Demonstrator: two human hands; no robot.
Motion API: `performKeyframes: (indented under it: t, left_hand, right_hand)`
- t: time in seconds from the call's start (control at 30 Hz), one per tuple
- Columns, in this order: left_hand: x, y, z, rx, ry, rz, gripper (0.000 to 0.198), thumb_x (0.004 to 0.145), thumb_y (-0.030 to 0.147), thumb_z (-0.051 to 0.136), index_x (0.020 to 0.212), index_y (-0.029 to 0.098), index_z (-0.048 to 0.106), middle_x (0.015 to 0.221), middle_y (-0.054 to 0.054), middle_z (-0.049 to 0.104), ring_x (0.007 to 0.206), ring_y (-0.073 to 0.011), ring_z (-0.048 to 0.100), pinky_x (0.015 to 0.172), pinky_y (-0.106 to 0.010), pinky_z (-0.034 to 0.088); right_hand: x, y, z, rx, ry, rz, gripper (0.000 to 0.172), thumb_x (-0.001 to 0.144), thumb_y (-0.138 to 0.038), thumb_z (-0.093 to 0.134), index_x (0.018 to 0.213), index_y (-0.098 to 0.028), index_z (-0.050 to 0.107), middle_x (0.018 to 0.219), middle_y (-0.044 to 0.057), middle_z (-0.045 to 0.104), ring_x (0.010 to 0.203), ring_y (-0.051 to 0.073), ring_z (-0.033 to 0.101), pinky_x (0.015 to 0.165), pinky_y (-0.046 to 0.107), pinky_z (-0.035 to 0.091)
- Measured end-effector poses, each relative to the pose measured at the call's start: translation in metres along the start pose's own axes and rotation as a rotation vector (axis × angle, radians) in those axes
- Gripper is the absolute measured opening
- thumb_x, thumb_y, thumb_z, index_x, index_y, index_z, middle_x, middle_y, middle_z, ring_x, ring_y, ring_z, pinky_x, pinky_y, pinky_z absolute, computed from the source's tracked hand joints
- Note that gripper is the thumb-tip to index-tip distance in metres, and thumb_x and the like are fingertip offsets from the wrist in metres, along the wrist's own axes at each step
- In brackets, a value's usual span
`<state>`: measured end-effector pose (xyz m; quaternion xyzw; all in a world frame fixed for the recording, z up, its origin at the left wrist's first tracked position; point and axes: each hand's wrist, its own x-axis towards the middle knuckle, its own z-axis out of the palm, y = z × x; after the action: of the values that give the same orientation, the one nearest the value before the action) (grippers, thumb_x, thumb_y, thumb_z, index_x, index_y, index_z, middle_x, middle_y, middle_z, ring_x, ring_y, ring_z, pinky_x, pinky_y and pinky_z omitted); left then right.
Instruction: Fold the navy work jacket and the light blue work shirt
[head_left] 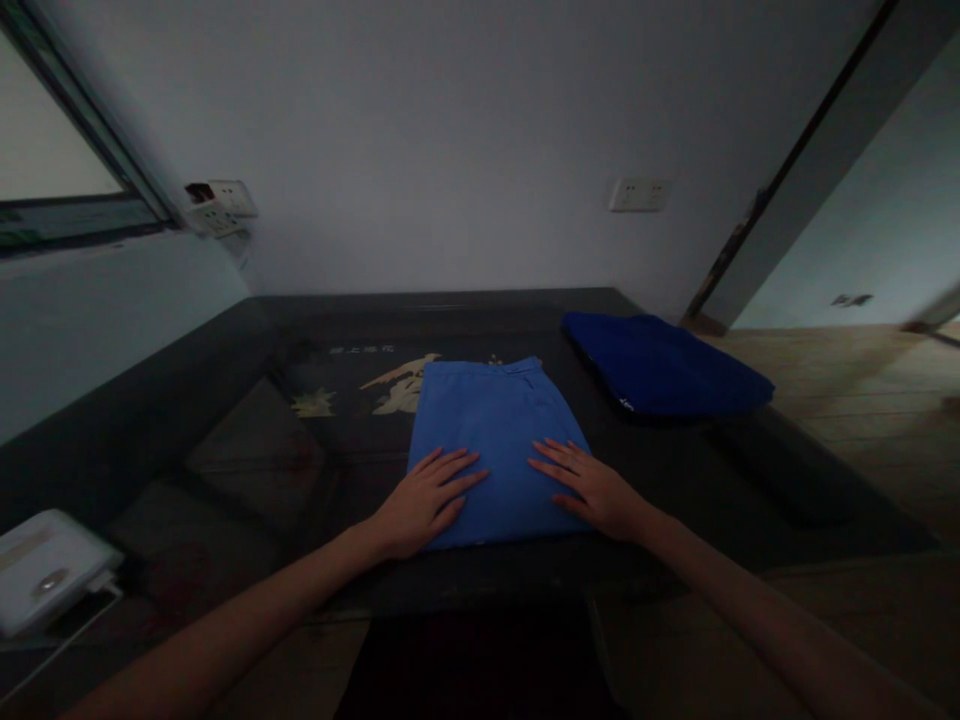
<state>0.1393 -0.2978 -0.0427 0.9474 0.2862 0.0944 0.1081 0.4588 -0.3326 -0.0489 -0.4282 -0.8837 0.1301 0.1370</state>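
A light blue folded garment [491,430] lies flat on the dark table [360,570], its narrower edge, which looks like a waistband, pointing toward the wall. My left hand [429,497] rests on its left side near the front, fingers spread and palm down. On the right side my right hand [592,490] lies flat too, fingers stretched inward across the cloth. Neither hand grips the fabric. Farther right and back sits a darker blue folded cloth [667,365], apart from both hands.
A white device [56,570] with a cord stands at the table's left front. Wall sockets [640,195] are above the table, with a plugged-in adapter [214,218] at the left corner. The tabletop carries a gold bird print [401,390]. Wooden floor [847,400] shows at right.
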Motion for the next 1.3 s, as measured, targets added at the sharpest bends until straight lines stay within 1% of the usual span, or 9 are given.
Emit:
performKeyframes:
  t: [0.13,0.2,0.33,0.43,0.5,0.63,0.7,1.03,1.3]
  left_hand:
    - [-0.001,-0.002,-0.005,-0.193,0.055,-0.035,0.043,0.098,0.031,0.032,0.139,0.028,0.04,0.148,-0.002,0.038,0.137,-0.0188,0.032,0.116,-0.043,0.02]
    - [-0.005,-0.005,-0.014,-0.358,0.191,-0.131,0.042,0.098,0.03,0.028,0.135,0.024,0.045,0.143,-0.004,0.045,0.132,-0.0181,0.04,0.113,-0.039,0.028]
    - [-0.022,-0.018,-0.044,-0.46,0.481,-0.422,0.034,0.094,0.034,0.036,0.115,0.018,0.057,0.117,-0.008,0.063,0.112,-0.0207,0.056,0.099,-0.036,0.043]
    - [-0.043,-0.024,-0.057,-0.374,0.351,-0.54,0.027,0.088,0.038,0.046,0.094,0.017,0.062,0.094,-0.005,0.067,0.09,-0.0208,0.062,0.083,-0.032,0.048]
    - [-0.055,-0.021,-0.058,-0.337,0.206,-0.569,0.025,0.086,0.039,0.048,0.084,0.018,0.062,0.084,-0.003,0.067,0.08,-0.0195,0.063,0.076,-0.03,0.048]
    - [-0.071,-0.004,-0.048,-0.413,0.003,-0.525,0.024,0.086,0.039,0.05,0.083,0.02,0.064,0.085,-0.001,0.067,0.079,-0.0172,0.062,0.074,-0.027,0.048]
    - [-0.076,0.003,-0.043,-0.45,-0.013,-0.52,0.022,0.085,0.038,0.052,0.085,0.02,0.065,0.088,-0.001,0.067,0.081,-0.0171,0.062,0.075,-0.027,0.049]
    - [-0.084,0.013,-0.015,-0.456,0.245,-0.526,0.019,0.075,0.035,0.062,0.089,0.021,0.062,0.093,-0.004,0.064,0.085,-0.019,0.06,0.079,-0.032,0.05]
    - [-0.082,0.015,-0.003,-0.51,0.313,-0.594,0.028,0.072,0.036,0.064,0.097,0.022,0.061,0.099,-0.005,0.062,0.089,-0.0205,0.058,0.081,-0.034,0.05]
  right_hand:
    - [0.0,0.0,0.0,0.037,0.009,0.018,0.05,0.094,-0.046,0.04,0.142,-0.029,0.038,0.151,0.002,0.031,0.139,0.024,0.026,0.114,0.049,0.022]
    - [-0.001,0.001,-0.003,0.097,0.029,0.035,0.05,0.094,-0.048,0.042,0.139,-0.027,0.043,0.15,0.004,0.034,0.139,0.024,0.027,0.114,0.049,0.022]
    - [-0.015,-0.001,-0.014,0.223,0.329,0.212,0.044,0.092,-0.05,0.043,0.124,-0.023,0.058,0.133,0.009,0.055,0.127,0.026,0.045,0.108,0.048,0.034]
    - [-0.038,-0.005,-0.018,0.215,0.588,0.421,0.04,0.088,-0.054,0.048,0.104,-0.022,0.066,0.109,0.01,0.067,0.105,0.027,0.06,0.095,0.045,0.045]
    - [-0.057,-0.008,-0.015,0.187,0.652,0.514,0.04,0.085,-0.057,0.05,0.092,-0.022,0.068,0.097,0.008,0.069,0.093,0.026,0.064,0.087,0.043,0.049]
    - [-0.086,-0.008,-0.001,0.16,0.593,0.573,0.042,0.08,-0.063,0.052,0.081,-0.025,0.069,0.086,0.006,0.069,0.081,0.025,0.065,0.075,0.039,0.052]
    - [-0.091,-0.008,0.004,0.148,0.53,0.544,0.041,0.079,-0.063,0.053,0.082,-0.026,0.07,0.086,0.006,0.068,0.082,0.025,0.064,0.072,0.039,0.053]
    - [-0.082,-0.009,0.007,0.166,0.501,0.556,0.043,0.072,-0.066,0.059,0.074,-0.024,0.066,0.074,0.006,0.064,0.071,0.023,0.06,0.066,0.04,0.051]
    - [-0.076,-0.01,0.008,0.12,0.477,0.547,0.037,0.074,-0.061,0.06,0.069,-0.024,0.063,0.069,0.004,0.063,0.067,0.022,0.059,0.061,0.037,0.049]
